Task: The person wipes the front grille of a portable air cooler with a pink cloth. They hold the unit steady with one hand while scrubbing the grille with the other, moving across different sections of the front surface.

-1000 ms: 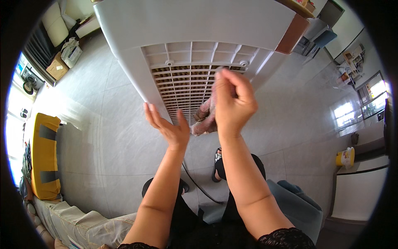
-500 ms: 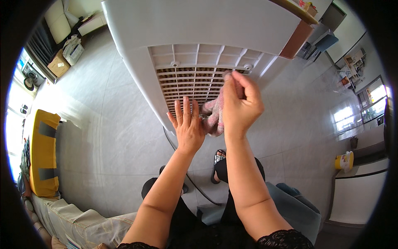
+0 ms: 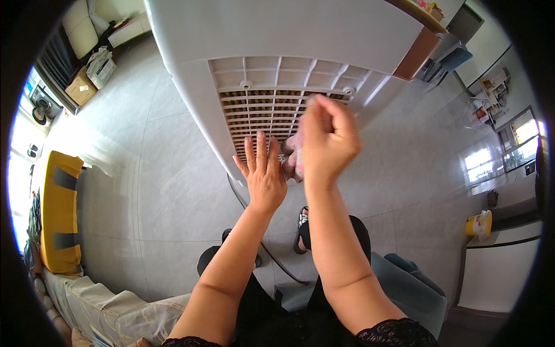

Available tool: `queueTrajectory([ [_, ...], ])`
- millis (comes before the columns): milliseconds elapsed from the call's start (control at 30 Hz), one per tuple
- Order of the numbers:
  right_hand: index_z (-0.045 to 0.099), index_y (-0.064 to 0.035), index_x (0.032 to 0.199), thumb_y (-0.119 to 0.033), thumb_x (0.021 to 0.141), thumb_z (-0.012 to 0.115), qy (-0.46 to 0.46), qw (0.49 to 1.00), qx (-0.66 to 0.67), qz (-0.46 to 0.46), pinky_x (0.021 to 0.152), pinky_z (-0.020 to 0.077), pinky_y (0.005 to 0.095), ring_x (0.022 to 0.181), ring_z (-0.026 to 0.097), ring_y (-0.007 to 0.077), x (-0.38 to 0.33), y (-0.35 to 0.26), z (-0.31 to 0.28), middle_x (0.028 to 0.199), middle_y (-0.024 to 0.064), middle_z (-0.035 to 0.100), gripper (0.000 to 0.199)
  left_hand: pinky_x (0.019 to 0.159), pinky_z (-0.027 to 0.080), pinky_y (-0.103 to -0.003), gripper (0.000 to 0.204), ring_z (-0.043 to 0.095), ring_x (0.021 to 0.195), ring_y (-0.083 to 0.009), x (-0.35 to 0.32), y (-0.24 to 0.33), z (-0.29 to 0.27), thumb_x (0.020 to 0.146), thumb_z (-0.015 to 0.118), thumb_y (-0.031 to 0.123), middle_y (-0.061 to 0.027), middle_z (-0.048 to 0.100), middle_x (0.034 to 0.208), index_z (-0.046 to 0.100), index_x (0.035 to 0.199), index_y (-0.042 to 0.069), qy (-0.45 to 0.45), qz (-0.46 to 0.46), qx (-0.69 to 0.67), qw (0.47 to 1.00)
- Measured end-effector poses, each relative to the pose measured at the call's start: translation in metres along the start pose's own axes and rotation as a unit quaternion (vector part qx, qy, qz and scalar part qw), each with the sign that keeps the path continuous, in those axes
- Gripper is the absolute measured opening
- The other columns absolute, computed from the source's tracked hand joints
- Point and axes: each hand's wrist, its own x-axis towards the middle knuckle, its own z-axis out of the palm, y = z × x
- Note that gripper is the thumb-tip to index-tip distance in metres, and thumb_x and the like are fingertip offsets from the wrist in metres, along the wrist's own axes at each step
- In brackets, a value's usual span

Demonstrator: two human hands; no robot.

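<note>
In front of me stands a tall white appliance point(image 3: 277, 32) with a slatted grille point(image 3: 254, 111) set in its face. Behind the slats shows a brownish textured layer. My left hand point(image 3: 265, 176) lies flat with fingers spread against the lower left of the grille, holding nothing. A crumpled pink and grey cloth point(image 3: 293, 155) is bunched in my right hand point(image 3: 332, 141), its fingers closed round it at the grille's right side. The right hand is slightly blurred and hides part of the grille and cloth.
A dark cable point(image 3: 277, 265) runs along the grey tiled floor point(image 3: 173, 191) by my feet. To the left are a yellow padded piece point(image 3: 58, 214) and a covered sofa point(image 3: 115, 306). A blue-grey seat point(image 3: 404, 295) is at lower right, a yellow bucket point(image 3: 480, 224) farther right.
My right hand has shifted a little left and up across the grille with the cloth. The left hand stays in about the same place.
</note>
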Motion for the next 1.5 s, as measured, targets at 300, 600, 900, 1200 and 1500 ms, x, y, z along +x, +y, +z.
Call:
queueTrajectory([
  [300, 0.071, -0.0018, 0.086, 0.004, 0.077, 0.072, 0.023, 0.999, 0.001, 0.034, 0.058, 0.054, 0.0258, 0.066, 0.065, 0.0156, 0.001, -0.003, 0.0, 0.085, 0.0083, 0.067, 0.011, 0.112, 0.002, -0.061, 0.061, 0.015, 0.145, -0.0396, 0.0, 0.001, -0.001, 0.085, 0.053, 0.009, -0.0136, 0.023, 0.157, 0.04, 0.144, 0.006, 0.007, -0.002, -0.003, 1.0],
  [600, 0.071, -0.0033, 0.087, 0.0, 0.077, 0.073, 0.023, 0.997, 0.03, 0.074, 0.058, 0.0518, 0.0262, 0.064, 0.064, 0.0154, 0.005, -0.006, -0.007, 0.083, 0.0081, 0.068, 0.011, 0.112, 0.01, -0.061, 0.058, 0.019, 0.143, -0.0392, 0.003, 0.002, -0.007, 0.085, 0.051, 0.008, -0.0132, 0.028, 0.153, 0.041, 0.143, 0.004, 0.019, 0.01, -0.004, 1.0],
  [900, 0.071, -0.0052, 0.087, 0.002, 0.075, 0.073, 0.026, 0.999, 0.004, 0.034, 0.056, 0.0525, 0.0249, 0.065, 0.065, 0.0163, 0.004, -0.003, -0.005, 0.083, 0.0064, 0.067, 0.015, 0.111, 0.015, -0.06, 0.057, 0.025, 0.14, -0.0387, 0.006, 0.003, -0.015, 0.084, 0.052, 0.006, -0.0108, 0.031, 0.151, 0.043, 0.14, 0.004, 0.004, 0.001, 0.0, 1.0],
  [1200, 0.07, -0.0041, 0.086, 0.002, 0.074, 0.074, -0.068, 0.995, 0.04, -0.062, 0.059, 0.0525, 0.0282, 0.07, 0.063, 0.0204, -0.02, -0.04, 0.035, 0.083, 0.0065, 0.067, 0.014, 0.11, 0.008, -0.061, 0.056, 0.025, 0.14, -0.037, 0.002, -0.004, -0.017, 0.089, 0.053, 0.028, -0.0093, 0.033, 0.151, 0.046, 0.14, 0.004, -0.029, -0.014, -0.084, 0.996],
  [1500, 0.07, -0.0025, 0.09, 0.004, 0.078, 0.072, 0.001, 0.999, 0.014, 0.038, 0.053, 0.0497, 0.0245, 0.064, 0.062, 0.0142, -0.01, -0.007, -0.01, 0.089, 0.0085, 0.066, 0.014, 0.109, 0.02, -0.059, 0.057, 0.027, 0.138, -0.0386, 0.007, 0.0, -0.015, 0.085, 0.05, 0.007, -0.0118, 0.033, 0.15, 0.042, 0.141, 0.003, 0.026, 0.002, 0.005, 1.0],
])
